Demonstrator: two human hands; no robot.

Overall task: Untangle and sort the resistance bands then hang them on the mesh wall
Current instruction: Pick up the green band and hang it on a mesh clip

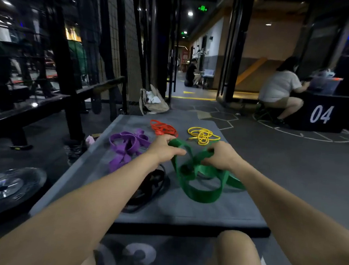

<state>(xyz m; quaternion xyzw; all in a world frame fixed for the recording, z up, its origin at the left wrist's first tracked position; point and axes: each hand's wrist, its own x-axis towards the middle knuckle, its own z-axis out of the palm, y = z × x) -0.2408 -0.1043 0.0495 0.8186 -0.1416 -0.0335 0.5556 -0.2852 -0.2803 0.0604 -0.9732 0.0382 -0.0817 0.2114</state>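
Sorting looks mostly done, hanging not started, judging by the layout. On the grey padded floor mat (194, 210) four colour piles lie apart: wide purple rubber bands (126, 147) at left, thin red rubber bands (162, 128) at the far middle, thin yellow rubber bands (202, 136) at far right, and dark black bands (147, 188) near the left forearm, partly hidden under it. The piles are grouped by colour but each looks looped and knotted, so untangling is probably incomplete. In hand now is the wide green rubber band bundle (198, 183): the left hand (164, 147) grips its upper left loop, fingers curled round the strap, and the right hand (220, 155) pinches another loop at upper right, hands apart with the tangle hanging between them and its lower loops resting on the mat. Nothing can be seen hung on the black wire mesh wall (122, 43) at left, well apart from the mat, so all bands are left to hang. Readable writing: white "04" on the black box (321, 113) at right where a seated person works, a large pale "3" on the floor near the knees with its first digit unclear, and green exit signs overhead, too small to read. No brand marks readable on the bands. A metal weight plate (6, 187) lies on the floor left.
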